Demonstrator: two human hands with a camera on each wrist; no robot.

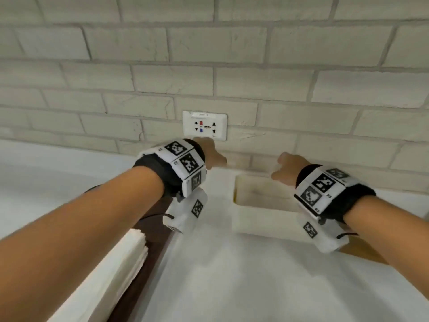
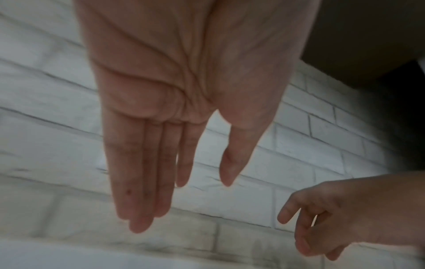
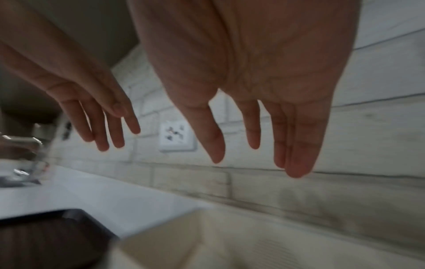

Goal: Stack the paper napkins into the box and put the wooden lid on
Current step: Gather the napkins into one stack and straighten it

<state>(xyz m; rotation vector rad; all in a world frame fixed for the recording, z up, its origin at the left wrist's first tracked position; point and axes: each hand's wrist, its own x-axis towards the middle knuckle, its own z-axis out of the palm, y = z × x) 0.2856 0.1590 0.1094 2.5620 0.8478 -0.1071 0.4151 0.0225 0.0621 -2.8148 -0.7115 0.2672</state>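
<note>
An open white box [image 1: 253, 205] stands on the counter against the brick wall; I see its cream inside [image 3: 207, 242] from the right wrist view. A stack of white paper napkins [image 1: 116, 268] lies at the lower left on a dark brown tray [image 1: 151, 259]. A tan wooden piece [image 1: 364, 252], perhaps the lid, shows partly under my right wrist. My left hand [image 1: 214, 156] hovers left of the box with straight fingers [image 2: 142, 182], holding nothing. My right hand [image 1: 284, 168] hovers above the box's far edge, fingers [image 3: 299, 145] spread and empty.
A white wall socket [image 1: 204, 125] sits just above my left hand. The white counter [image 1: 232, 287] runs along the brick wall. A metal tap and sink [image 3: 23, 163] show blurred far to the left. The dark tray [image 3: 50, 236] lies left of the box.
</note>
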